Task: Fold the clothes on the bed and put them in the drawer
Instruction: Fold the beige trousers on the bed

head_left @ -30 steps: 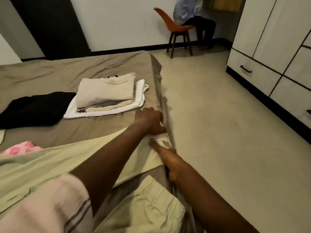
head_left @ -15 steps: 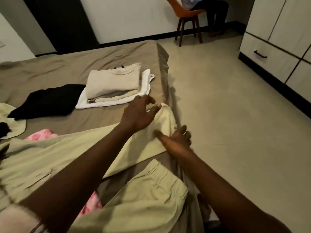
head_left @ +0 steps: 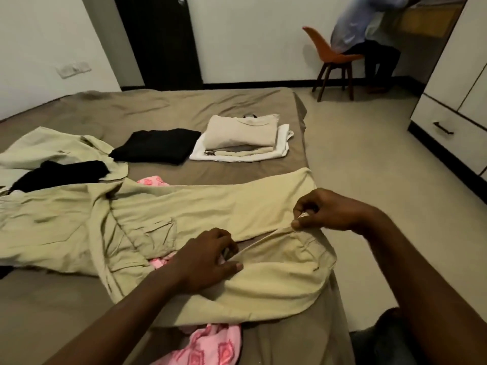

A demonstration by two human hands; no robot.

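Khaki trousers (head_left: pixel 210 206) lie spread across the near half of the bed (head_left: pixel 237 106). One long leg lies flat and runs right, to the bed's edge. A nearer part of the cloth is heaped at lower centre.

My left grip (head_left: pixel 208 259), lower centre, has its fingers curled and pinches the upper edge of that heap. My right grip (head_left: pixel 326 210), right of centre, pinches the same edge further along, thumb and forefinger closed on the cloth. The edge runs as a raised line between the two.

Pink cloth (head_left: pixel 213 346) pokes out from under the trousers at bottom centre. More pink shows just left of my left grip.

On the bed at mid-frame is a folded stack (head_left: pixel 242 135), beige on top and white at the bottom. A folded black garment (head_left: pixel 158 146) sits just left of it.

At the left edge is a second khaki garment (head_left: pixel 66 148), unfolded, with a black piece (head_left: pixel 60 175) lying on it.

The drawer (head_left: pixel 445 127) at the right edge has a dark handle, is closed, and is well apart from the bed.

At upper right is an orange chair (head_left: pixel 334 54) with a person seated on it.
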